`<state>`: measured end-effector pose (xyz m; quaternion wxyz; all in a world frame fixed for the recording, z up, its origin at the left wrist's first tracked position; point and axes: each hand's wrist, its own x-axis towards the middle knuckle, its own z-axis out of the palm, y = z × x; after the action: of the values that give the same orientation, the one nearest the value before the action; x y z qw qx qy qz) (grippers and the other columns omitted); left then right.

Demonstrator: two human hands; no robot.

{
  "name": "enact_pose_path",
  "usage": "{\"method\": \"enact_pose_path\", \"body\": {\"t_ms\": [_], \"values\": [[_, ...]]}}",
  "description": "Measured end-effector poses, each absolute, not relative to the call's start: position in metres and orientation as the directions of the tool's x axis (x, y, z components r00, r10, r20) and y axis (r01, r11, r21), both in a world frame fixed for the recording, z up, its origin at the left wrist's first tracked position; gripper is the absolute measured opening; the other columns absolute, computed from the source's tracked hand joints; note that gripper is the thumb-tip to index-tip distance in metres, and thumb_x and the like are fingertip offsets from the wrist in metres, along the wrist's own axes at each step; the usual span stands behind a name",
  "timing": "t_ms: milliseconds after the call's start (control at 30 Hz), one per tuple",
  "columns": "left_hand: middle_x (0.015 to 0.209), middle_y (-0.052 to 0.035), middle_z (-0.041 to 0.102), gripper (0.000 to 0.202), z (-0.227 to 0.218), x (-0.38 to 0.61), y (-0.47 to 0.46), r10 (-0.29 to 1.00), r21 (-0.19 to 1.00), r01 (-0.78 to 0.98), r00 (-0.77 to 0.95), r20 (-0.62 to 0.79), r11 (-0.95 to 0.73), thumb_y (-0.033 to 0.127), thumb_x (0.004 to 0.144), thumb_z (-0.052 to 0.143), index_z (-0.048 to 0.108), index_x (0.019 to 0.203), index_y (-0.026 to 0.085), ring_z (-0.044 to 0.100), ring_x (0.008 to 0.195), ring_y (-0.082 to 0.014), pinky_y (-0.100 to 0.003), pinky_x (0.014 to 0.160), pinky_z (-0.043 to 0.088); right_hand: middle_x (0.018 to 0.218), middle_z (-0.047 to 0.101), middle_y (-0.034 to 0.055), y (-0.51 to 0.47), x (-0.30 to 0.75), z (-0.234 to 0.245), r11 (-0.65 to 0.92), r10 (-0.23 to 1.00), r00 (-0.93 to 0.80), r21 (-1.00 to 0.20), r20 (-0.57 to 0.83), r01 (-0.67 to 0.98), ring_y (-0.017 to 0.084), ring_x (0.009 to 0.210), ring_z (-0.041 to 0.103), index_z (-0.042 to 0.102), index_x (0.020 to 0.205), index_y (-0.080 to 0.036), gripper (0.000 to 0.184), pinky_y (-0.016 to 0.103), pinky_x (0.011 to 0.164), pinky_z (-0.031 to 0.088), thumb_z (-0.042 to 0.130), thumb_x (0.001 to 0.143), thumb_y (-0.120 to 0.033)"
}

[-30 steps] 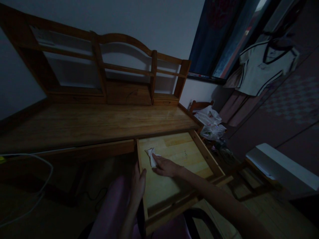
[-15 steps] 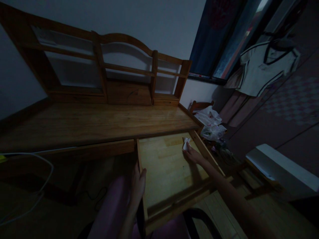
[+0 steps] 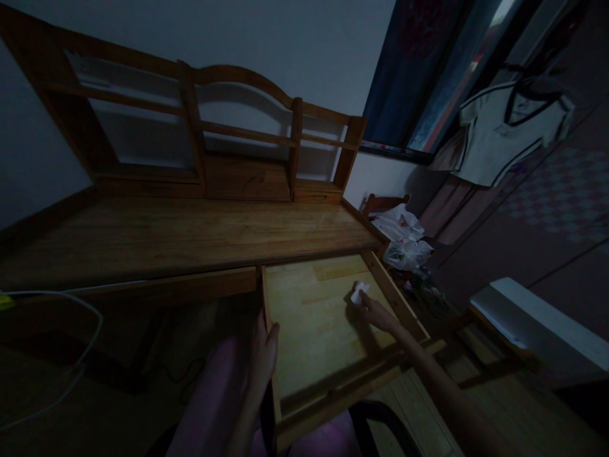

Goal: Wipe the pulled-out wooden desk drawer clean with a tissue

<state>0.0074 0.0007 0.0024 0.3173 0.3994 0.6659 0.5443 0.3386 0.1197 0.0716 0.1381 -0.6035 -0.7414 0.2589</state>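
A wooden drawer [image 3: 304, 362] is pulled out of the desk, its pale bottom bare toward me. My right hand [image 3: 373, 311] pinches a crumpled white tissue [image 3: 359, 292] over the right part of the drawer's bottom, toward the back. The tissue's lower side and what it touches are hidden from view. At the drawer's left wall, my left hand [image 3: 264, 349] grips the edge, thumb on top and the other fingers down the outside.
The wooden desk top [image 3: 214, 231] carries a shelf hutch [image 3: 247, 178] at the back. White plastic bags [image 3: 402, 231] lie on a chair beyond the right end. A white cable [image 3: 90, 311] hangs at the left. A white box [image 3: 547, 317] rests on a stool at right.
My right hand has moved the tissue a little toward me and slightly right. A small dark speck seen earlier on the drawer bottom no longer shows. My left hand stays put.
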Motion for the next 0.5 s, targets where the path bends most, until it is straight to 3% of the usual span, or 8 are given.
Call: {"method": "enact_pose_path", "body": {"t_ms": [33,100,167,333,500], "values": [[0.151,-0.0130,0.045,0.055,0.002,0.008,0.001,0.877,0.979,0.185,-0.480,0.014,0.085,0.038,0.094,0.046,0.039,0.146,0.021,0.043,0.139,-0.0266,-0.045,0.115,0.034,0.116,0.070,0.0175,0.110,0.330,0.079,0.149,0.966,-0.249,-0.626,-0.074,0.766,0.030,0.103,0.067,0.044,0.145,-0.009,0.068,0.041,0.088,0.049,0.052,0.088,-0.046],[0.151,-0.0140,0.045,0.056,0.002,0.008,0.000,0.876,0.980,0.180,-0.482,0.013,0.085,0.038,0.094,0.046,0.039,0.146,0.020,0.043,0.139,-0.0271,-0.046,0.116,0.033,0.112,0.073,0.0117,0.089,0.312,0.094,0.109,0.977,-0.212,-0.884,0.012,0.455,0.029,0.102,0.066,0.062,0.128,-0.015,0.058,0.038,0.088,0.050,0.063,0.081,-0.049],[0.152,-0.0143,0.043,0.056,0.002,0.008,0.000,0.876,0.981,0.176,-0.482,0.010,0.086,0.037,0.094,0.046,0.039,0.146,0.019,0.041,0.141,-0.0272,-0.046,0.117,0.031,0.100,0.075,0.0089,0.069,0.294,0.109,-0.002,0.984,-0.175,-0.980,-0.037,0.200,0.027,0.096,0.067,0.070,0.113,-0.016,0.052,0.035,0.086,0.050,0.076,0.071,-0.045],[0.152,-0.0135,0.043,0.056,0.005,0.010,-0.002,0.874,0.982,0.175,-0.484,0.025,0.068,0.035,0.093,0.046,0.039,0.146,0.019,0.040,0.141,-0.0255,-0.044,0.117,0.031,0.091,0.076,0.0066,0.036,0.264,0.127,-0.251,0.959,-0.183,-0.947,-0.216,-0.199,0.019,0.079,0.068,0.075,0.096,-0.016,0.041,0.028,0.076,0.051,0.085,0.063,-0.037],[0.152,-0.0125,0.043,0.056,0.005,0.009,-0.002,0.877,0.982,0.186,-0.478,0.054,0.041,0.036,0.093,0.047,0.040,0.146,0.020,0.040,0.141,-0.0254,-0.044,0.117,0.030,0.078,0.074,0.0036,0.016,0.242,0.133,-0.283,0.959,-0.109,-0.902,-0.261,-0.326,0.015,0.068,0.065,0.076,0.082,-0.016,0.029,0.024,0.067,0.050,0.088,0.062,-0.034]]}}
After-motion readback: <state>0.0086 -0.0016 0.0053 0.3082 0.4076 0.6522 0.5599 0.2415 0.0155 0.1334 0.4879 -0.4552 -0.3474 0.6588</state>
